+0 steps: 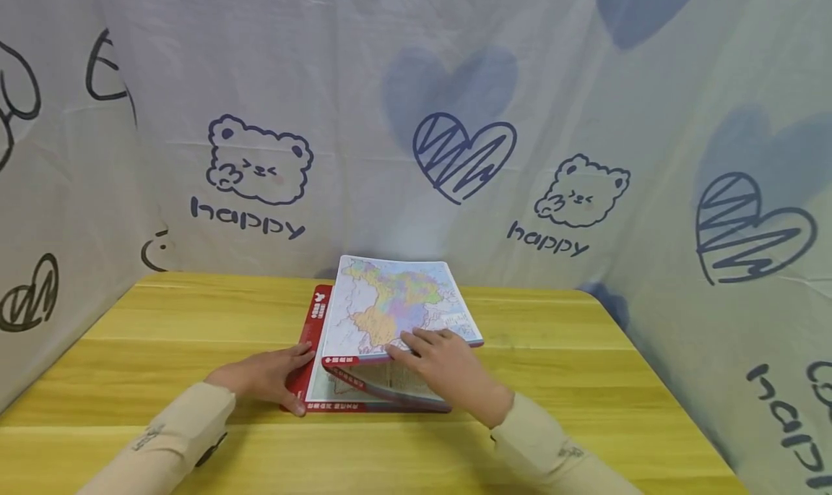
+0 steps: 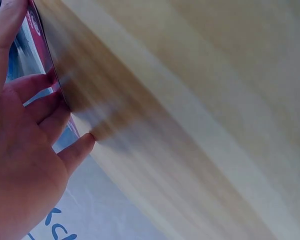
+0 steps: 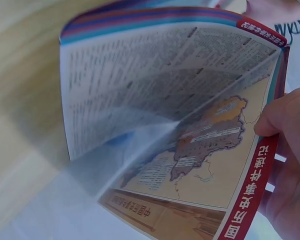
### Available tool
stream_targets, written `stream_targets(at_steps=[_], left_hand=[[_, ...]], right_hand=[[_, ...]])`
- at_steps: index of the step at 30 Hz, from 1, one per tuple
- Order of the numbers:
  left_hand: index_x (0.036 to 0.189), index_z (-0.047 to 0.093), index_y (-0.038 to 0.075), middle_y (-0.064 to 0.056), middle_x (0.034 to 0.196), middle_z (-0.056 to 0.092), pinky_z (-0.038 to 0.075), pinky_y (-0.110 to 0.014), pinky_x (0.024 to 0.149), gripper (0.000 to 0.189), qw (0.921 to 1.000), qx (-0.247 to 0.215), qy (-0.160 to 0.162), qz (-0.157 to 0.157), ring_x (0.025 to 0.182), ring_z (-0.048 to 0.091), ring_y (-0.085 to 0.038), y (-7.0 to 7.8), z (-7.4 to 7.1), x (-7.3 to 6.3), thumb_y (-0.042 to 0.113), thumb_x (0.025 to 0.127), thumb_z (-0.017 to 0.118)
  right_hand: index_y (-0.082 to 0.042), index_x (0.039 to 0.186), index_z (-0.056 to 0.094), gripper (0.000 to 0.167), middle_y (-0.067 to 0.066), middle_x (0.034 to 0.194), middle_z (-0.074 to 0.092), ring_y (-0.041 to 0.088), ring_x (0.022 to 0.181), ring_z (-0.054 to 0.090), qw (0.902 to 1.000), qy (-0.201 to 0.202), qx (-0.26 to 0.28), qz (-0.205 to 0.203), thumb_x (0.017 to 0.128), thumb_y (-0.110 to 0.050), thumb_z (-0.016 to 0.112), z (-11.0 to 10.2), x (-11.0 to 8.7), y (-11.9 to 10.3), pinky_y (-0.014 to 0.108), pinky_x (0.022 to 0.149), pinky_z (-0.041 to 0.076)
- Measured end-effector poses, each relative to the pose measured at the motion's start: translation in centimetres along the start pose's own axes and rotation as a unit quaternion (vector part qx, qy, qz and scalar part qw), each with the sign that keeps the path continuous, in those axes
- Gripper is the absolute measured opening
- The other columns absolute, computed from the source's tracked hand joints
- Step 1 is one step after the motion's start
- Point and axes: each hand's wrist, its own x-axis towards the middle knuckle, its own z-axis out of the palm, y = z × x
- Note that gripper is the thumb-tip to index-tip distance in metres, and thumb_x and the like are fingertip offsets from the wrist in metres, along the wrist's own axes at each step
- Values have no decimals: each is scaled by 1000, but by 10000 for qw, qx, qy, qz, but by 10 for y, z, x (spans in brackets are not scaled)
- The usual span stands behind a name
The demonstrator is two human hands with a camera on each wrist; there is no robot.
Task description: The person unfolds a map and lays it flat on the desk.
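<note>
the glossy rectangular map sheet in pastel colours with a pale blue and white ground point(image 1: 396, 303) sits on top of a larger glossy sheet with a red border and white lettering point(image 1: 315, 394), toward the far half of the yellow wood-grain table point(image 1: 585, 365). the upper one lies askew over it, its near edge raised, so a wedge-shaped gap shows beneath; a bent printed leaf with a dark red strip point(image 1: 370, 388) fills part of that gap, which suggests folded or layered panels.

the right hand point(image 1: 448, 368) holds the near edge of the map sheet, fingers laid over the map face. in the right wrist view its thumb presses a red-bordered face with a brown and orange map, probably the underside; that grip seems to be what props the edge up and lets the leaf of dense small print point(image 3: 125, 80) hang apart.

the left hand point(image 1: 269, 376) is spread wide at the red left border, thumb by the near corner and fingers farther along, likely bracing the lower sheet against sliding. the left wrist view shows its fingers touching the edge; whether any reach underneath, i cannot tell.
</note>
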Motion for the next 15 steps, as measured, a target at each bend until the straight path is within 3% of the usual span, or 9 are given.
stream_targets(at_steps=[7, 15], left_hand=[[144, 39, -6, -27, 149, 31, 30, -62, 104, 103, 9998, 24, 60, 172, 134, 31, -49, -1, 0, -1, 51, 69, 82], [142, 40, -9, -30, 146, 34, 35, -63, 100, 99, 9959, 504, 178, 725, 129, 36, -51, -10, 2, -1, 53, 74, 77]], right_hand=[[-24, 122, 67, 37, -1, 116, 68, 17, 103, 64, 9993, 330, 14, 159, 86, -18, 74, -10, -3, 17, 32, 76, 54], [-22, 118, 70, 37, 0, 113, 69, 18, 102, 65, 9980, 524, 43, 355, 83, -15, 77, -21, -7, 35, 32, 77, 54]])
